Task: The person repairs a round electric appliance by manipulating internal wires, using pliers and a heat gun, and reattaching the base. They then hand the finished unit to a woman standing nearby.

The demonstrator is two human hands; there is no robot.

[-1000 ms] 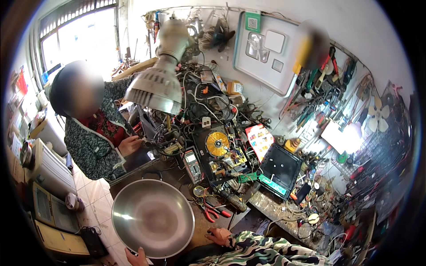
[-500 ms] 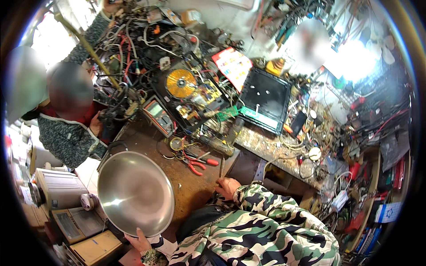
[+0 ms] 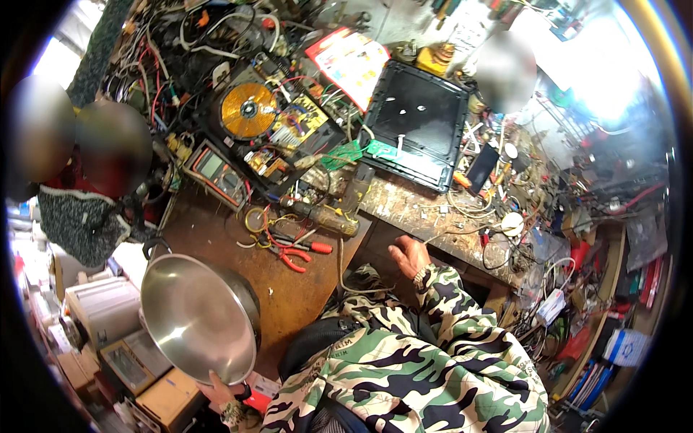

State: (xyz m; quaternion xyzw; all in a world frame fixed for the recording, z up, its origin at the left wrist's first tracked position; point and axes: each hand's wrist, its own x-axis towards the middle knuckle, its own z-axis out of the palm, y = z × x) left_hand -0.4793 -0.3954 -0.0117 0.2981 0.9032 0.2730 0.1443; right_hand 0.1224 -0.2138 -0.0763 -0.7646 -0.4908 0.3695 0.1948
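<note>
As left grip (image 3: 217, 393) holds pan (image 3: 196, 310), tilted, gleaming inside

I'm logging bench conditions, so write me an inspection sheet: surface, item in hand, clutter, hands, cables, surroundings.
Surface: brown bench top, marked and stained.
Item in hand: metal pan, tilted; nothing seen inside.
Clutter: multimeter, round copper-coloured coil among exposed parts, red-handled pliers, flat black panel.
Hands: left hand at the pan's near rim, holding it; right hand near the bench edge, nothing seen in it.
Cables: tangled wires heaped at the far left.
Surroundings: another person's grey jacket at left, pale boxy appliance lower left, bright light at right.
</note>
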